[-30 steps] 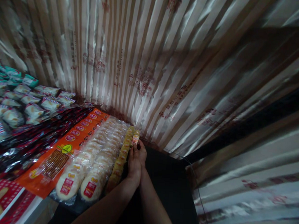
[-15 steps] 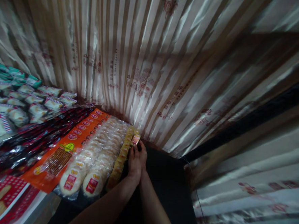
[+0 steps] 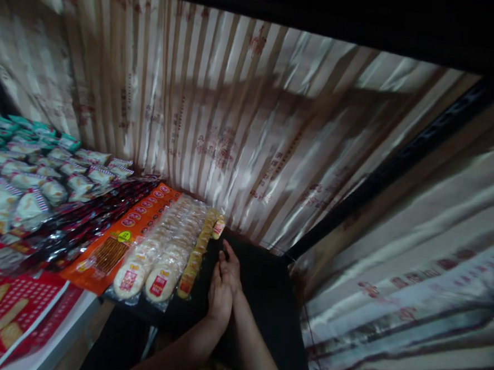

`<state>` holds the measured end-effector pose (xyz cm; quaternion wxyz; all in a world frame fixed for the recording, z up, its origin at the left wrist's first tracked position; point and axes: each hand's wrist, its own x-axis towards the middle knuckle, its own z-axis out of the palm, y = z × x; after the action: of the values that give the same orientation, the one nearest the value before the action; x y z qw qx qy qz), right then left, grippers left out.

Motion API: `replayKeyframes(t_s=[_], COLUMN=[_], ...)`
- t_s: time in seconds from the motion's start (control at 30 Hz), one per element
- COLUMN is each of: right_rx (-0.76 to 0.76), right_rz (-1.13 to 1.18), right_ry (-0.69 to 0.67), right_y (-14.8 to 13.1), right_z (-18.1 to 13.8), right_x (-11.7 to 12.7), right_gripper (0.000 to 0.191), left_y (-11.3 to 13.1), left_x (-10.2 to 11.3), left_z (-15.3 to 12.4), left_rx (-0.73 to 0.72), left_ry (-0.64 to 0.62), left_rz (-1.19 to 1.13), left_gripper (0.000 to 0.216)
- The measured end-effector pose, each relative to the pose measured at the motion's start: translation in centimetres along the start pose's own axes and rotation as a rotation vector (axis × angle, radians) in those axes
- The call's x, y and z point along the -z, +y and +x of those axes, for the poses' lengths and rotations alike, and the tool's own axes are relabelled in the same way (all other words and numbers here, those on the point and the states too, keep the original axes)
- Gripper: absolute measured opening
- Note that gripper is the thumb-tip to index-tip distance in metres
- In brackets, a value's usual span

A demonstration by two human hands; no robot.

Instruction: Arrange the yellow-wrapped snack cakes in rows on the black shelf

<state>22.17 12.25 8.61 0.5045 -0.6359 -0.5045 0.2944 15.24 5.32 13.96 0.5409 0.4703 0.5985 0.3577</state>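
My left hand [image 3: 221, 295] and my right hand [image 3: 232, 269] are close together over the black shelf surface, partly overlapping. Their fingers look stretched forward, and I see nothing held in them. Just beyond the fingertips, a small packet with a red-and-white label [image 3: 218, 229] sits at the far end, apart from my hands. To its left runs a row of small yellow packets [image 3: 199, 249]. Two rows of round white crackers in clear wrappers [image 3: 157, 283] lie farther left.
An orange snack bag with sticks pictured [image 3: 109, 254] lies left of the crackers. Beyond it are dark red glossy packets [image 3: 90, 214], white bags [image 3: 32, 208] and green bags [image 3: 45, 129]. A pleated, printed sheet [image 3: 219, 94] hangs behind; a black post [image 3: 355, 197] slants at right.
Both hands have drawn back toward me from the small labelled packet, which stays at the far end beside the yellow row. The view has shifted, showing a dark beam along the top.
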Motion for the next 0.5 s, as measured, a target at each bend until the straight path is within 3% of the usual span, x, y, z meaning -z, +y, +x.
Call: replayKeyframes(t_s=[0.1,0.23,0.4,0.5], right_rx=[-0.052,-0.094,-0.111,-0.094], right_rz=[-0.011,0.023,0.144,0.098], right_ry=[0.027,0.045,0.052,0.016], right_y=[-0.3,-0.8,-1.9,-2.1], right_z=[-1.4,-5.3,-12.8,-17.9], right_x=[-0.1,0.2,1.7,3.1], right_gripper=[0.047,0.044,0.046,0.043], left_y=[-0.2,-2.0,-6.7,-10.0], left_x=[0.6,1.5,3.5,5.1], left_z=[-1.8,-5.3,-10.7,-13.2], left_rx=[0.063,-0.046,-0.151,-0.211], left_ry=[0.012,-0.014,-0.119,-0.256], left_rz=[0.001,0.03,0.083,0.176], left_gripper=[0.046,0.048,0.046,0.037])
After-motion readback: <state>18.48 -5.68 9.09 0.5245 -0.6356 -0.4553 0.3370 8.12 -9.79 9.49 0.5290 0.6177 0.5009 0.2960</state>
